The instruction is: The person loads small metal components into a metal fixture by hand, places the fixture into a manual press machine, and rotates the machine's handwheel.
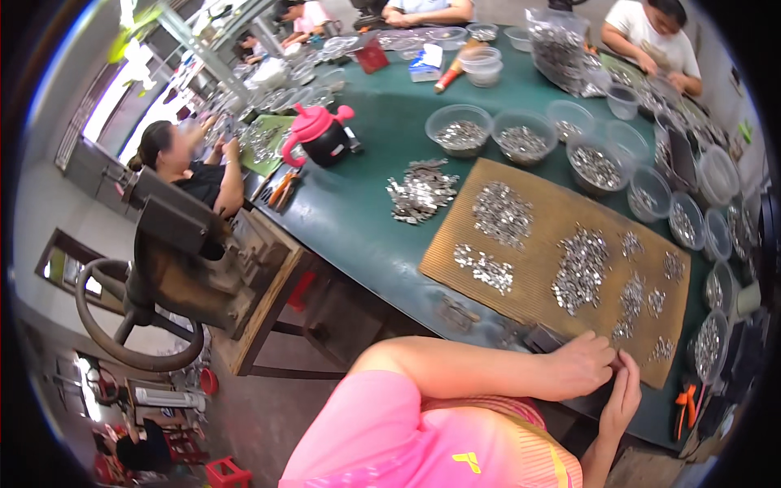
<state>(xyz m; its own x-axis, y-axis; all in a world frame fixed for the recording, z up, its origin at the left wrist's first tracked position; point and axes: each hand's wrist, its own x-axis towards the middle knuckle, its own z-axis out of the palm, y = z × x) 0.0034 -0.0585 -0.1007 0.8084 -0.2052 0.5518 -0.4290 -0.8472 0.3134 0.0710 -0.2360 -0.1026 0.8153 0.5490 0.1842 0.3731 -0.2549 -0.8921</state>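
My left hand (582, 366) reaches in over the near edge of a brown ribbed mat (537, 236), its fingers bent in a pinch. Close against it, my right hand (623, 395) has its fingers pressed together, the fingertips meeting near the left ones. Whatever lies between them is too small or hidden to name. Just beyond the hands, small shiny metal pieces (628, 305) form loose piles on the mat. A larger pile of metal pieces (580, 270) lies further left on it. Beside my left wrist is a dark metal block (547, 338) at the table edge.
Clear plastic bowls (598, 167) of metal pieces line the mat's far and right sides. Orange-handled pliers (685, 411) lie at right. A pink-lidded black jug (320, 134) stands on the green table (382, 252). At left is a handwheel press (175, 268). Several people sit around.
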